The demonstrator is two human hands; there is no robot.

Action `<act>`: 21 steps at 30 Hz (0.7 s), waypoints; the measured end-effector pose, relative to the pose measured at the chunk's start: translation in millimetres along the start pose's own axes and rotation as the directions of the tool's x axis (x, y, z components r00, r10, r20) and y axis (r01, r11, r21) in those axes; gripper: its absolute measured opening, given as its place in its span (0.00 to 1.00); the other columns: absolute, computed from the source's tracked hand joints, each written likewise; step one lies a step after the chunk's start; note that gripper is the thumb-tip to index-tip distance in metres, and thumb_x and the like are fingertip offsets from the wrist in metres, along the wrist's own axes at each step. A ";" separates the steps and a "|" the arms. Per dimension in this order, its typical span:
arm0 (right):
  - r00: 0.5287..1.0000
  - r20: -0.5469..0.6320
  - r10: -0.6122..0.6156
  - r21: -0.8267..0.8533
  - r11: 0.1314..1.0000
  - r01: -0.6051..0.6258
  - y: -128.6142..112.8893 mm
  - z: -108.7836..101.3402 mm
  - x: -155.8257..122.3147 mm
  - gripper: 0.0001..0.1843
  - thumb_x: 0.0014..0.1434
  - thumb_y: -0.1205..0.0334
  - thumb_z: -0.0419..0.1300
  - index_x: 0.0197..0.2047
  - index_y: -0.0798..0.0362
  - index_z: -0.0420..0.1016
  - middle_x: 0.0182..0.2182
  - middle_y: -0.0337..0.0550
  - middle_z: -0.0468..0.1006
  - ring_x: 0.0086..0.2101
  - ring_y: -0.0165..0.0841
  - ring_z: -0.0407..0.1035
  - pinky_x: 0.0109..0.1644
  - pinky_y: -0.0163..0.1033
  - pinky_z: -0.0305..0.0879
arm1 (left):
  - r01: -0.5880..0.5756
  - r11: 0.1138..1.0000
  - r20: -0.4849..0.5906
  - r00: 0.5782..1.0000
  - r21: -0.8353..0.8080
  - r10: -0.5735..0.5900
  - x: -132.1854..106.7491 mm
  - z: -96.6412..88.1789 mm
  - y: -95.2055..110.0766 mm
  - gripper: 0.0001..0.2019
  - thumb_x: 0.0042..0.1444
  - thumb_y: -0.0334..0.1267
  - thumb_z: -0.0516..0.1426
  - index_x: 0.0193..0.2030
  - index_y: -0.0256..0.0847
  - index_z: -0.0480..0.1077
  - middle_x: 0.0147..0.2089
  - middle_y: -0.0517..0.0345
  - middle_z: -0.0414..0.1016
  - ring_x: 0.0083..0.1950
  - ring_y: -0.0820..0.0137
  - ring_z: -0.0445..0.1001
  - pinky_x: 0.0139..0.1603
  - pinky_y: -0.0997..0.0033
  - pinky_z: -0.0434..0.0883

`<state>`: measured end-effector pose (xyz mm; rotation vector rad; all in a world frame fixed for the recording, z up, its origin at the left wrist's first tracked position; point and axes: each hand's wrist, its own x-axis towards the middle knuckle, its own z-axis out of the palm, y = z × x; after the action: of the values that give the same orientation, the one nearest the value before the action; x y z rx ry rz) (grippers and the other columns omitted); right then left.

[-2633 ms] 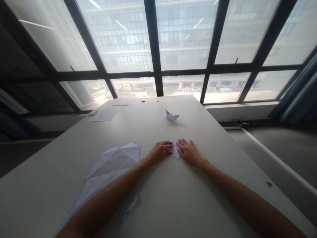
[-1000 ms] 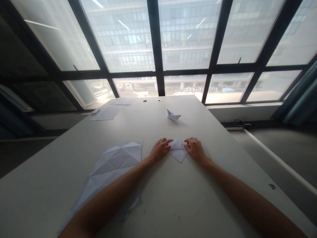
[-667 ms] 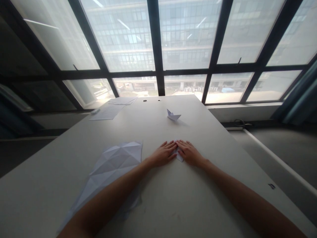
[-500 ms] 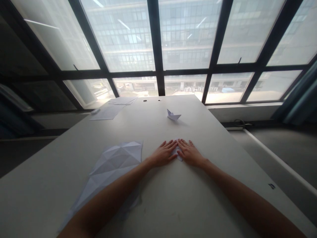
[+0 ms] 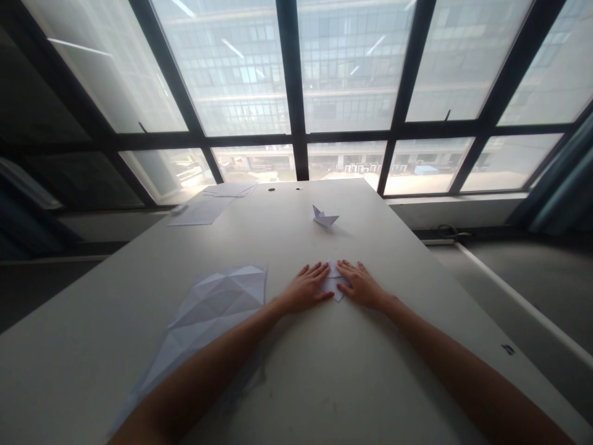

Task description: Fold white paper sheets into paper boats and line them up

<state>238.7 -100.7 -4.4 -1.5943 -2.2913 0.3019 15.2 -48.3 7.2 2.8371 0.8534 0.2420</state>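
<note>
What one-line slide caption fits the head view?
Fingers of the left hand and right hand on folded paper, paper boat beyond, creased sheet to the left.

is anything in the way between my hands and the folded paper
Nothing visible: the left hand and right hand both rest on the folded paper. The paper boat stands beyond them, and the creased sheet lies off to the left.

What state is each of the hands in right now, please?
Left hand: open, laid over the left side of the folded paper.
Right hand: open, laid over the right side of that paper.
</note>
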 end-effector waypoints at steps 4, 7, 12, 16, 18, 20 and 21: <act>1.000 -0.005 -0.009 -0.001 1.000 0.009 1.8 -0.3 -0.2 0.33 0.64 0.54 0.52 0.69 0.55 0.53 0.68 0.53 0.53 0.67 0.40 0.44 0.67 0.58 0.36 | -0.002 1.000 0.022 1.000 0.006 0.002 0.1 -2.4 -0.2 0.39 0.61 0.63 0.46 0.73 0.46 0.42 0.73 0.52 0.44 0.73 0.59 0.45 0.70 0.56 0.43; 1.000 0.003 -0.016 -0.025 1.000 0.016 0.7 0.5 0.5 0.29 0.65 0.55 0.50 0.68 0.52 0.56 0.68 0.52 0.53 0.67 0.40 0.43 0.67 0.59 0.35 | -0.012 0.999 0.034 0.999 0.052 0.010 -0.6 -4.4 1.1 0.35 0.64 0.61 0.45 0.72 0.51 0.43 0.74 0.54 0.43 0.73 0.57 0.45 0.69 0.53 0.44; 0.993 -0.083 0.078 -0.130 0.988 -0.089 -7.0 2.9 -0.6 0.24 0.67 0.56 0.49 0.65 0.47 0.62 0.67 0.51 0.56 0.66 0.45 0.45 0.65 0.60 0.38 | -0.037 0.991 -0.085 0.995 0.129 0.048 -1.4 -11.4 4.4 0.24 0.66 0.54 0.47 0.66 0.53 0.58 0.66 0.52 0.62 0.65 0.57 0.60 0.67 0.48 0.48; 0.937 -0.293 0.189 -0.196 0.948 -0.252 -17.8 -0.7 -3.0 0.18 0.64 0.59 0.53 0.55 0.53 0.72 0.59 0.56 0.66 0.60 0.46 0.55 0.64 0.54 0.45 | -0.042 0.987 -0.178 0.982 0.155 0.069 -1.8 -17.3 9.5 0.17 0.65 0.50 0.51 0.56 0.49 0.70 0.50 0.50 0.71 0.53 0.61 0.68 0.64 0.51 0.55; 0.925 -0.338 0.172 -0.179 0.953 -0.242 -23.9 -4.9 -4.4 0.15 0.63 0.63 0.54 0.52 0.53 0.75 0.53 0.54 0.72 0.54 0.43 0.61 0.60 0.48 0.52 | -0.032 0.988 -0.201 0.978 0.150 0.062 -2.1 -16.5 11.5 0.16 0.64 0.48 0.52 0.54 0.47 0.70 0.48 0.49 0.70 0.51 0.61 0.68 0.62 0.53 0.59; 0.935 -0.332 0.122 -0.154 0.971 -0.182 -30.4 -8.2 -6.0 0.14 0.64 0.64 0.53 0.49 0.52 0.75 0.48 0.50 0.75 0.49 0.40 0.65 0.56 0.44 0.56 | -0.037 0.991 -0.217 0.974 0.132 0.066 -2.0 -12.5 11.5 0.16 0.65 0.46 0.52 0.56 0.45 0.69 0.51 0.48 0.69 0.54 0.60 0.67 0.62 0.53 0.59; 0.947 -0.311 0.086 -0.145 0.980 -0.136 -33.8 -8.7 -6.8 0.13 0.65 0.63 0.52 0.48 0.51 0.76 0.46 0.48 0.76 0.48 0.39 0.65 0.54 0.43 0.57 | -0.050 0.992 -0.221 0.972 0.116 0.075 -1.6 -9.7 10.6 0.16 0.65 0.45 0.52 0.57 0.44 0.67 0.54 0.47 0.68 0.58 0.60 0.66 0.64 0.53 0.57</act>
<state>215.0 -119.0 14.7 -1.7174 -2.0390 -0.1054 17.4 -56.8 18.6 2.9833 0.8437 0.5504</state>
